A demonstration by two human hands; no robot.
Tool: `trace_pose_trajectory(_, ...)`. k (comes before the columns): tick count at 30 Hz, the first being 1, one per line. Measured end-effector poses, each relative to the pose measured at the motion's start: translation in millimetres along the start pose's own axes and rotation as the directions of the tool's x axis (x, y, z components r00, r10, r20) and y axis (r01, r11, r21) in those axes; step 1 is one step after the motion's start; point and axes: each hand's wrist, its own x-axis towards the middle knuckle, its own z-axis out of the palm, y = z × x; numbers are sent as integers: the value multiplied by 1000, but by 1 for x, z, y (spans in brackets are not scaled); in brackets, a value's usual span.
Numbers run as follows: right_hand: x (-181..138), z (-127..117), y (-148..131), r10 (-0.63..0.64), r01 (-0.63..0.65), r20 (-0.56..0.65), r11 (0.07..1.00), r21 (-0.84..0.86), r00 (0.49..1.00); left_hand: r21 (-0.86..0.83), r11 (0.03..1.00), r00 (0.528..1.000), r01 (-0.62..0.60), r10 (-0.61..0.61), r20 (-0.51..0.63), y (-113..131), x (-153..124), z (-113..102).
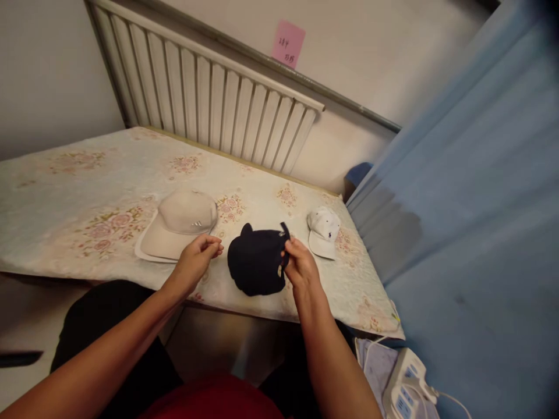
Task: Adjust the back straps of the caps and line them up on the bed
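A dark navy baseball cap (257,262) is held just above the near edge of the bed, with its back opening and strap facing right. My right hand (301,262) pinches that cap at the strap between thumb and fingers. To the left of the cap, apart from it, my left hand (200,259) has its fingertips pressed together with nothing visible in them. Close behind my left hand lies a beige cap (187,215) with a small striped logo, its brim pointing left; a white edge shows beneath the brim. A small white cap (324,231) rests to the right, brim toward me.
A flower-patterned cover (244,180) spreads over the bed. Behind it stands a white radiator (209,93) against the wall, with a pink note (288,44) above. A blue curtain (463,192) hangs at the right. A white power strip (406,384) with cables sits at the lower right.
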Motion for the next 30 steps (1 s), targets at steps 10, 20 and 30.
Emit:
trace_pose_trajectory(10,7,41,0,-199,276,-290,925,259,936,34,999,985,-24,18,170,6,-16,20)
trace_pose_trajectory(20,-23,45,63,-110,157,-256,973,172,960,204,960,973,-192,160,163,17,-40,49)
trace_pose_trajectory(30,-31,48,87,-44,70,-235,992,103,971,227,968,994,-108,104,27,2,-50,46)
